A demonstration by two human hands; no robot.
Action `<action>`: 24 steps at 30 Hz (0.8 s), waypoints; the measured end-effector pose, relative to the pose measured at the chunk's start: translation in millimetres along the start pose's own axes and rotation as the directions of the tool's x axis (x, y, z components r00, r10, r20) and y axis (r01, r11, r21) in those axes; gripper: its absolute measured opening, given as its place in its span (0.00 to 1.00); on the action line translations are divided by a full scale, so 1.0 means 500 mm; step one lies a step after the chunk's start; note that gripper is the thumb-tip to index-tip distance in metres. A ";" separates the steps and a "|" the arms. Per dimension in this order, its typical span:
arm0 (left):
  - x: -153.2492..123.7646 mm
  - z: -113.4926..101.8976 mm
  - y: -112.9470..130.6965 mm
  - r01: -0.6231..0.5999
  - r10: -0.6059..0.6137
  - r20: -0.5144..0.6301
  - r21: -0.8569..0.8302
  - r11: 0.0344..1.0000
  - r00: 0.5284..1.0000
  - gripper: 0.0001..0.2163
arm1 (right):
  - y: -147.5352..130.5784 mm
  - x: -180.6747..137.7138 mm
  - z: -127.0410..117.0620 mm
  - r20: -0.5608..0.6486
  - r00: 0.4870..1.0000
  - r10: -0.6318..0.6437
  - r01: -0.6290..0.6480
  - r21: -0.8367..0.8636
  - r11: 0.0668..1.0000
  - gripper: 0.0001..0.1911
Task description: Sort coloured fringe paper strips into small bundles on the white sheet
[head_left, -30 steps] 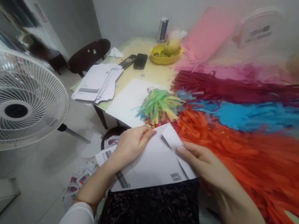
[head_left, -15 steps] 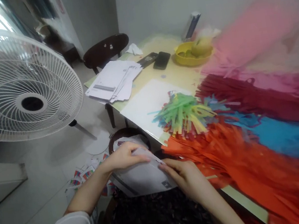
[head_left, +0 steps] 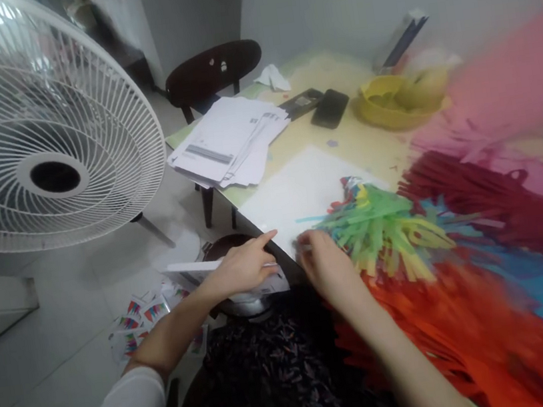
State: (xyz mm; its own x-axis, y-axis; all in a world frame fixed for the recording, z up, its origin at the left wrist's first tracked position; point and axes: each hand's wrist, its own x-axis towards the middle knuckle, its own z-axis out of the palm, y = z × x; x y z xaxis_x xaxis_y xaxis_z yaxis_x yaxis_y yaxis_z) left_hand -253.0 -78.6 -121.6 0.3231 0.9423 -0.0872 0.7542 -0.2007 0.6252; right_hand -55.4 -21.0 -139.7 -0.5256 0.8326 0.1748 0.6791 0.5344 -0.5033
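- The printed sheet (head_left: 194, 266), gripped by both hands a second ago and flattened above the lap, is now left to the left hand (head_left: 243, 268) alone.
- The sheet is carried down and to the left of the desk (head_left: 344, 146) corner. It is seen almost edge-on above the dark stool (head_left: 221, 245), with a crumpled part tucked under the palm.
- The right hand (head_left: 323, 267) is taken off the sheet and is brought up to the near edge of the desk, just beside the bundle of green, yellow and blue paper strips (head_left: 381, 228).
- From this it is judged that the two-handed folding of the sheet is broken off, and that attention is shifted towards the strips.
- The fingers (head_left: 266, 238) of the left hand are partly closed: the index finger is stretched out towards the desk edge, while the others are curled and the sheet is pinched beneath them.
- The fingers (head_left: 308, 249) of the right hand are bent downward and blurred by motion. The edge of the strips seems to be touched, but whether anything is gripped cannot be told.
- A blank sheet (head_left: 294, 190) lies under the far side of the strips, and orange fringe (head_left: 451, 333) is spread to the right of the right forearm.
- A stack of papers (head_left: 230, 142) sits at the far left corner of the desk, a fan (head_left: 39, 128) stands to the left, and coloured cards (head_left: 136, 317) are scattered on the floor.
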 end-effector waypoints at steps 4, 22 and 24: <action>0.011 0.011 -0.009 0.062 -0.062 0.006 0.002 0.998 0.998 0.11 | -0.008 0.006 0.014 0.020 0.999 -0.026 0.027 -0.052 0.998 0.09; 0.013 0.000 0.013 0.146 -0.151 0.053 0.091 0.985 0.987 0.12 | 0.008 0.013 0.017 -0.007 0.997 -0.080 0.078 -0.130 0.988 0.14; 0.014 0.001 0.014 0.142 -0.147 0.043 0.103 0.985 0.988 0.12 | 0.010 0.015 0.019 0.000 0.997 -0.080 0.079 -0.128 0.989 0.14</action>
State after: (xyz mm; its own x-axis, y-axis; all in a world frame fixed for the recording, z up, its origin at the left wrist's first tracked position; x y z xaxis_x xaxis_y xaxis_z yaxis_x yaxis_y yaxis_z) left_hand -245.3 -73.8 -118.4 0.2333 0.9492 -0.2113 0.8474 -0.0919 0.5230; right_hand -60.8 -13.4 -149.0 -0.5784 0.7871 0.2143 0.6954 0.6131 -0.3749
